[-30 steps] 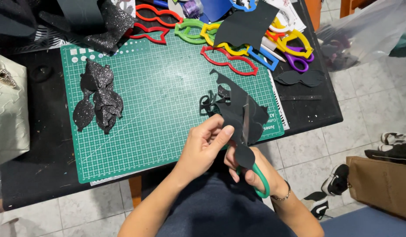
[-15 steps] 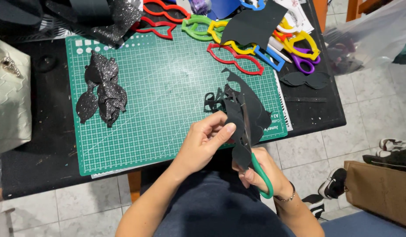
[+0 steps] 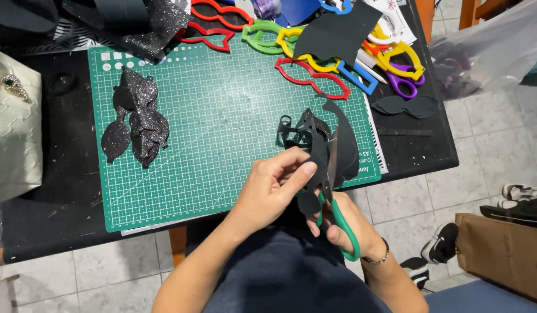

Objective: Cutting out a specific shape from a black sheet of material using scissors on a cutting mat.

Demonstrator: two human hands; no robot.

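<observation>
**Black foam piece being cut with green-handled scissors, over the near edge of the mat**

Grip: the right hand (image 3: 344, 223) is closing its fingers through the loops of the green-handled scissors (image 3: 337, 217), blades pointing to 12 o'clock and biting into the black foam piece (image 3: 329, 153). The left hand (image 3: 271, 188) is pinching that same piece, thumb pressing on top just beside the blades, fingers curling beneath.

Change since half a second ago: the hands and the foam piece are sitting in nearly the same spot against the mat; the blades are reading a little further into the material, and the piece is looking slightly turned. Judged from that, the cut is advancing along the outline in small bites, with the left hand feeding.

Surroundings:
- green cutting mat (image 3: 222, 133), lying at 11 o'clock of the hands, on a black table (image 3: 42, 232);
- black cut scraps (image 3: 294, 127), resting at 12 o'clock, just beyond the piece;
- glittery black cut shapes (image 3: 135, 116), stacking at 10 o'clock, well apart;
- coloured outline templates (image 3: 312, 72), spreading at 12 to 1 o'clock;
- purple-handled scissors (image 3: 402, 84), lying at 1 o'clock.
</observation>
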